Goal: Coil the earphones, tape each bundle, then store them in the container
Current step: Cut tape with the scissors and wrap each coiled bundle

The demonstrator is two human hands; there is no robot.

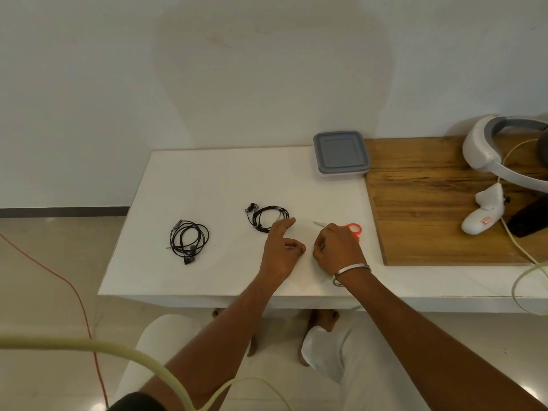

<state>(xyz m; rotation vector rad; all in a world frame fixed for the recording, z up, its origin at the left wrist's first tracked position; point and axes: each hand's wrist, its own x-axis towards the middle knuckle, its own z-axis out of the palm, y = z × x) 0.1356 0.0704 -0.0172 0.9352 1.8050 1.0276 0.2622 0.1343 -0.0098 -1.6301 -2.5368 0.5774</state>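
On white table (207, 179), left hand (280, 247) loosely curled (index extended), right hand (336, 247) gripping scissors (353, 229)

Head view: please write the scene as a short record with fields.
surface: white table
earphones: two black coils, left coil, right coil
container: grey lidded box, closed, at the back
scissors: orange handles, beside right hand
left hand: index finger extended by right coil
right hand: fingers curled, contents unclear

I sit in a plain room, perhaps at home. Before me are a bare white wall (267, 69), a tiled floor (44, 277), and a low white table (207, 179).
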